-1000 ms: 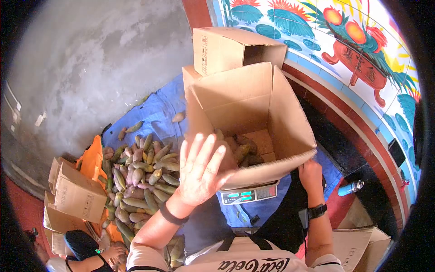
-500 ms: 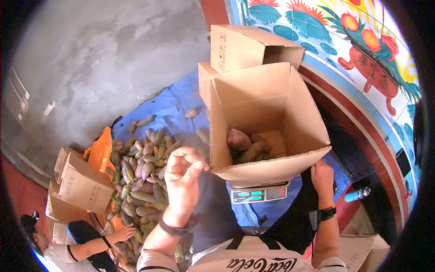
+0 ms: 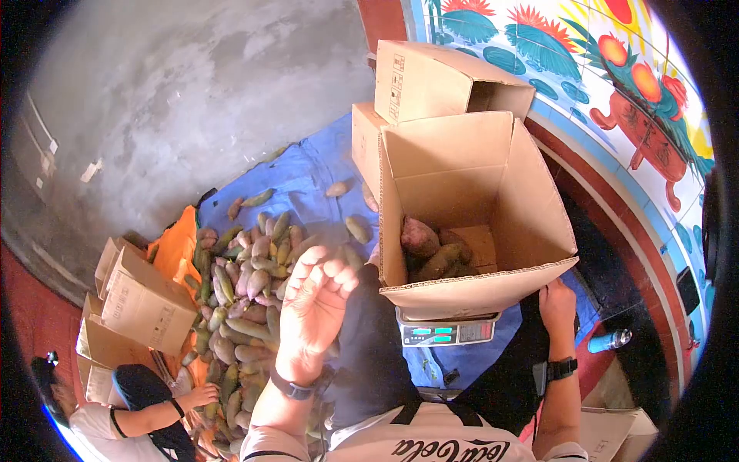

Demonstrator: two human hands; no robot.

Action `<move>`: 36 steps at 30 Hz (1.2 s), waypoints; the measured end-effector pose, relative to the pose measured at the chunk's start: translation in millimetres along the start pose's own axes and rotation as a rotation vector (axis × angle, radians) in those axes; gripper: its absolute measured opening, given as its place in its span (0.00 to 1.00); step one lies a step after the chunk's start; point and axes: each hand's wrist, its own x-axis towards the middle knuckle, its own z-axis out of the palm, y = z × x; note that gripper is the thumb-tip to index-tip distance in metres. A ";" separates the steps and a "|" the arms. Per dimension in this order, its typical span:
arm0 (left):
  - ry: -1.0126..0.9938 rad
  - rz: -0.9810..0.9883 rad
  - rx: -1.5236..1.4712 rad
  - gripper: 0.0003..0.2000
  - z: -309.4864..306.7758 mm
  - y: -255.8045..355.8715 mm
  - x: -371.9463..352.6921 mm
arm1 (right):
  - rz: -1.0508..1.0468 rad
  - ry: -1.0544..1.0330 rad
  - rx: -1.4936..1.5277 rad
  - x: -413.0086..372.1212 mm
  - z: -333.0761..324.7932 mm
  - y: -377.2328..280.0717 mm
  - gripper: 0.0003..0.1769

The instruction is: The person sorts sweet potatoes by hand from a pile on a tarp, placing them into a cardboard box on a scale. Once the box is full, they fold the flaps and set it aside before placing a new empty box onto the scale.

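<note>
My left hand (image 3: 314, 312) is raised in front of the fruit pile, palm turned up and fingers loosely curled apart, with nothing visible in it. My right hand (image 3: 556, 308) is closed at the lower right corner of an open cardboard box (image 3: 454, 165); its fingertips are partly hidden by the box. Inside that box lie several elongated purplish-green fruits (image 3: 443, 260). The box stands on a digital scale (image 3: 446, 331) with a lit display. Left of my left hand, a large heap of similar green and purple fruits (image 3: 250, 331) covers the sheet.
More cardboard boxes (image 3: 431, 77) stand behind the open one, and others (image 3: 146, 300) lie at left. A co-worker's hand (image 3: 202, 396) reaches to the heap. A blue sheet (image 3: 308, 169) covers the floor. A blue bottle (image 3: 608, 340) lies at right, near a painted wall (image 3: 570, 77).
My left hand's thumb and fingers have come apart from a near pinch, the palm turning more upward. The view has shifted slightly left; my right hand stays at the box corner.
</note>
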 end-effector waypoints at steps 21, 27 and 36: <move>0.200 0.045 -0.066 0.12 -8.5 -5.0 0.6 | 0.062 -0.035 -0.011 1.2 -1.0 -4.0 0.05; 0.142 -0.019 -0.147 0.12 -11.0 -2.0 -1.7 | -0.005 -0.002 -0.046 0.7 0.6 -2.2 0.04; 0.121 -0.062 -0.192 0.20 -25.3 -0.7 -5.8 | -0.005 -0.014 -0.031 1.1 0.1 -3.1 0.05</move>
